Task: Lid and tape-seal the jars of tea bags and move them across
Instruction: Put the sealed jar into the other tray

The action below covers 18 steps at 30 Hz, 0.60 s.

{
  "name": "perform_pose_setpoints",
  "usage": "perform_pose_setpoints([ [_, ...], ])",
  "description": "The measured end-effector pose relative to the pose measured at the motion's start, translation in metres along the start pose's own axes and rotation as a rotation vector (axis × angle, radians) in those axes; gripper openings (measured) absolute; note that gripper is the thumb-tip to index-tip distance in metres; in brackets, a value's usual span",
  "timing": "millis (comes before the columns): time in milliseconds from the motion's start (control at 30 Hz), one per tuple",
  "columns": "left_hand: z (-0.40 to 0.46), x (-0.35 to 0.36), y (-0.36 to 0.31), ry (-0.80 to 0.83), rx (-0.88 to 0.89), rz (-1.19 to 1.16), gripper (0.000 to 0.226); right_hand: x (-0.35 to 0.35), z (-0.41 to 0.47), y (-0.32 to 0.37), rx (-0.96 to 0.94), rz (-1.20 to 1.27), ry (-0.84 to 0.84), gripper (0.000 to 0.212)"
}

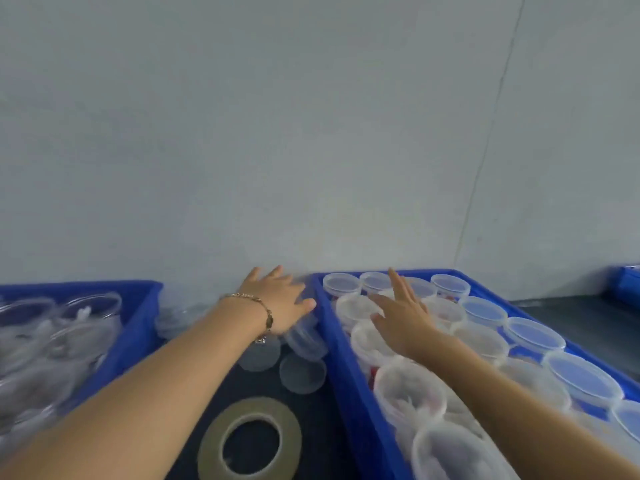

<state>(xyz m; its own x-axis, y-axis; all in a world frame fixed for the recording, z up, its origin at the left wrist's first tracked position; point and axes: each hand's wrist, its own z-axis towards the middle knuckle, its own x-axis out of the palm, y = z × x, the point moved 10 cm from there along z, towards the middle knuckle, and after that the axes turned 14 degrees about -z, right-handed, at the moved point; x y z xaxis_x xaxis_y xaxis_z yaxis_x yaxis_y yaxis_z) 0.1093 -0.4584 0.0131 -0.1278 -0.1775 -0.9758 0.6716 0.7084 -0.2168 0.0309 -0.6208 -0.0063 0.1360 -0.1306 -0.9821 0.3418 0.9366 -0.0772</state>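
Observation:
My left hand [277, 301], with a gold bracelet on the wrist, reaches with spread fingers over a heap of clear loose lids [301, 372] lying between two blue crates. My right hand [401, 311] hovers flat, fingers straight, above open jars of tea bags [408, 393] in the right blue crate [341, 372]. Lidded jars [533, 336] line that crate's far and right side. A roll of tan tape [251, 441] lies flat on the dark table near me. Neither hand holds anything.
A left blue crate [138, 323] holds several clear jars [52, 344], blurred. A grey wall stands close behind the crates. Part of another blue crate [628, 287] shows at the far right on the dark table [568, 313].

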Motion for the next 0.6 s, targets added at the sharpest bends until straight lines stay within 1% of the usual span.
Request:
perform_pose_setpoints([
  [33, -0.024, -0.013, 0.022, -0.058, -0.037, -0.044, 0.051, -0.012, -0.011, 0.027, -0.032, 0.000, -0.048, 0.046],
  [100, -0.079, -0.043, 0.063, -0.241, -0.071, -0.131, 0.036, -0.034, -0.034, 0.083, -0.118, 0.028, -0.136, 0.048],
  [167, -0.139, -0.064, 0.108, -0.385, -0.192, -0.230, 0.027, -0.048, -0.054, 0.139, -0.214, 0.110, -0.157, 0.048],
  [200, -0.168, -0.070, 0.129, -0.406, -0.267, -0.233, 0.026, -0.051, -0.063, 0.168, -0.257, 0.149, -0.142, 0.048],
  [233, -0.193, -0.072, 0.147, -0.397, -0.320, -0.195, 0.027, -0.050, -0.073, 0.198, -0.298, 0.174, -0.116, 0.049],
  [300, -0.237, -0.072, 0.177, -0.381, -0.363, -0.132, 0.028, -0.045, -0.092, 0.257, -0.369, 0.231, -0.057, 0.051],
  [400, -0.297, -0.070, 0.220, -0.410, -0.429, -0.171, 0.034, -0.042, -0.125, 0.342, -0.503, 0.376, -0.013, 0.055],
  [433, -0.314, -0.066, 0.233, -0.394, -0.460, -0.193, 0.036, -0.041, -0.137, 0.368, -0.559, 0.408, 0.005, 0.057],
  [500, -0.341, -0.050, 0.253, -0.301, -0.514, -0.227, 0.035, -0.035, -0.157, 0.413, -0.652, 0.407, 0.034, 0.060],
  [533, -0.352, -0.042, 0.260, -0.256, -0.531, -0.231, 0.031, -0.029, -0.166, 0.431, -0.681, 0.390, 0.058, 0.061],
  [600, -0.366, -0.030, 0.265, -0.213, -0.539, -0.232, 0.024, -0.015, -0.179, 0.459, -0.734, 0.368, 0.130, 0.064],
])
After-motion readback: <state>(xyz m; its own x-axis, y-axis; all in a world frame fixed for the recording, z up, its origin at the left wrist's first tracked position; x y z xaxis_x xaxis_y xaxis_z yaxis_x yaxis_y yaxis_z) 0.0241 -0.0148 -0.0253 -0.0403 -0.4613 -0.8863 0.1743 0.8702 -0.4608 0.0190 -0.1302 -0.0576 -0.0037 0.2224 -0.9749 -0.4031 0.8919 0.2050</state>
